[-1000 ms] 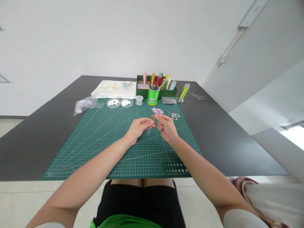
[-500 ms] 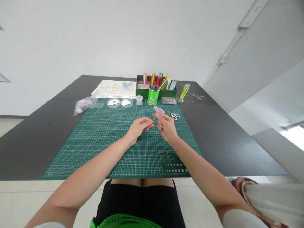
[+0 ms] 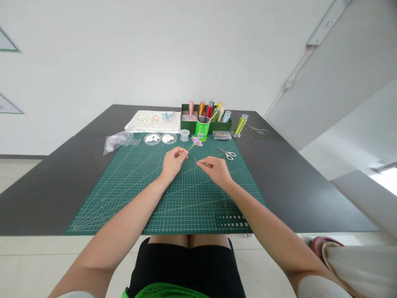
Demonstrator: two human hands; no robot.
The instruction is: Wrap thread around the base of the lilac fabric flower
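Over the green cutting mat (image 3: 124, 194), my left hand (image 3: 173, 162) is closed, thumb and fingers pinching the thin yellow-green stem of a pale purple flower (image 3: 197, 142). The flower head tilts up to the right, in front of the green can. My right hand (image 3: 215, 169) sits lower and to the right, its fingertips pinched on a fine thread (image 3: 194, 158). That thread runs up left toward the stem by my left fingers. White-handled scissors (image 3: 228, 154) lie on the mat beyond my right hand.
At the back stand a green can (image 3: 202, 131) with brushes and a green box (image 3: 229, 124) of thread spools. A green spool (image 3: 241, 125) leans at right. Two dishes of white pieces (image 3: 152, 139), a small tub (image 3: 184, 135), a plastic bag (image 3: 115, 142) and a white board (image 3: 136, 121) are left.
My hands have moved apart. The flower has shifted left and now extends from my left hand; my right hand has come down and holds the thread away from the stem.
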